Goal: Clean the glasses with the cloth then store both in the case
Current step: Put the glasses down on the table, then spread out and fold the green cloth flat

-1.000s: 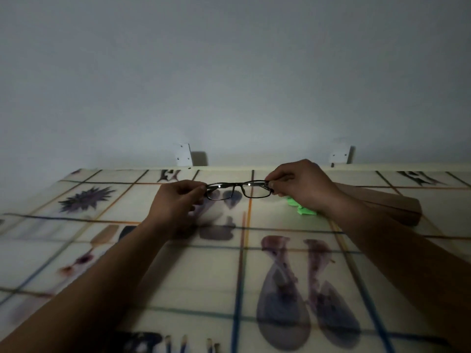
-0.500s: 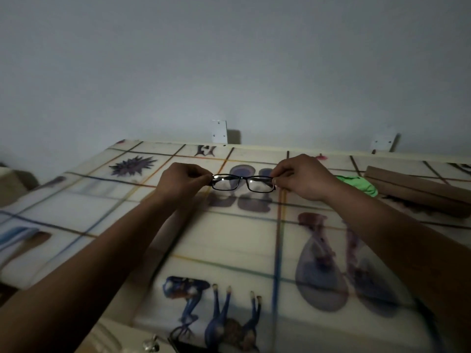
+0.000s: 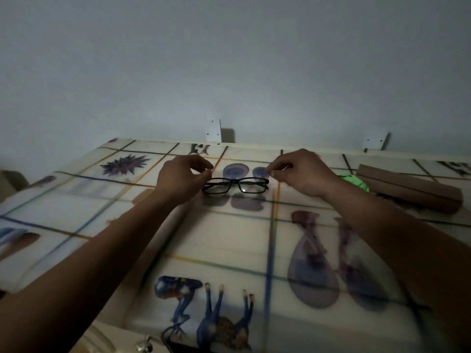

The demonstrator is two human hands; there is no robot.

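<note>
- At the far centre of the table, my left hand sits at the left end of the glasses. Its fingers are curled and the thumb meets the forefinger. I cannot tell whether it grips the frame or only sits against it.
- My right hand hovers just above the right end of the glasses, fingers curled into a loose pinch with nothing between them. A narrow gap shows between the fingertips and the frame.
- The glasses are black-rimmed and lie on the table between the two hands, lenses facing me. The temple arms appear folded behind the front, though dim light makes this uncertain.
- The green cloth lies crumpled just beyond my right wrist, partly hidden by it, apart from the glasses.
- The brown case lies lengthwise to the right of the cloth, near the table's far edge. It looks closed.
- The table carries a pale cover printed with coloured grid lines and animal figures.
- Two white brackets stand against the grey wall behind the table.
</note>
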